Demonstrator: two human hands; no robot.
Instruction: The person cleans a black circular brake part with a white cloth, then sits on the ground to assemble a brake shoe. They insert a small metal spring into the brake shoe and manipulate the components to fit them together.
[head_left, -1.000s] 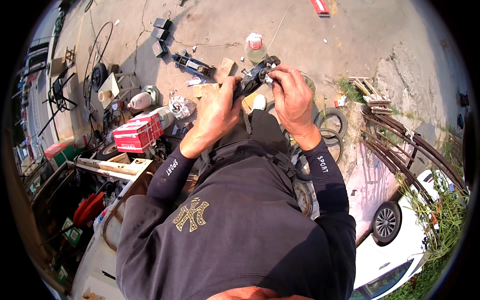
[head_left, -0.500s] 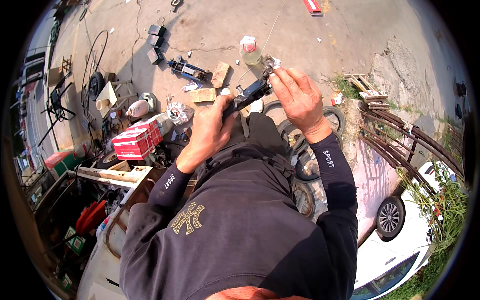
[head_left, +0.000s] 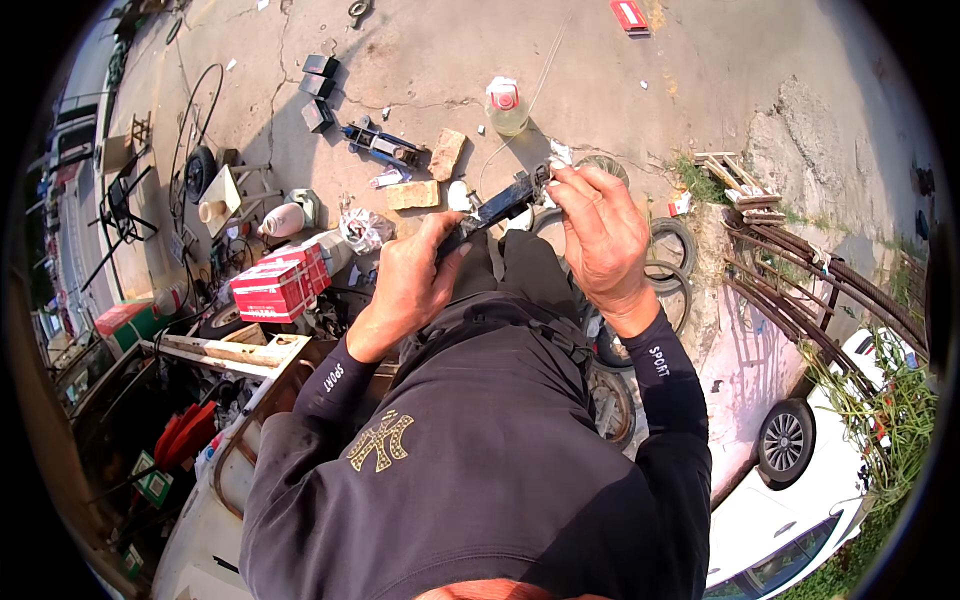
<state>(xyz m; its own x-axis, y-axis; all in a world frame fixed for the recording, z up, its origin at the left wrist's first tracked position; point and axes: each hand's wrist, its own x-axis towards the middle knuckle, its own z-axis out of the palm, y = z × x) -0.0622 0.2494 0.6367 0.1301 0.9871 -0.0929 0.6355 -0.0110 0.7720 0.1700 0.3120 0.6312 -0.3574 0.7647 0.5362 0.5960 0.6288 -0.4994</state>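
Note:
My left hand [head_left: 408, 285] is closed around the near end of a long, narrow black part [head_left: 508, 203], its thumb along the top. The part slants up to the right, and a dark, knobbly piece [head_left: 542, 176] shows at its far end. There, the fingers of my right hand [head_left: 608, 238] are bent together in a pinch. A small whitish scrap [head_left: 561, 152] sticks out by these fingertips. Whether they hold the scrap or the part's end, I cannot tell.
Beyond my hands are a jug with a red cap [head_left: 507, 108], bricks [head_left: 412, 195] and a blue floor jack [head_left: 380, 146]. Bicycle tyres [head_left: 672, 245] lie to the right, near rusty bars [head_left: 775, 280] and a white car [head_left: 780, 520]. A red carton [head_left: 280, 283] stands left.
Both hands and the black part have come slightly down and nearer to me. My right fingers have shifted at the part's far end, where the dark, knobbly piece now sits lower.

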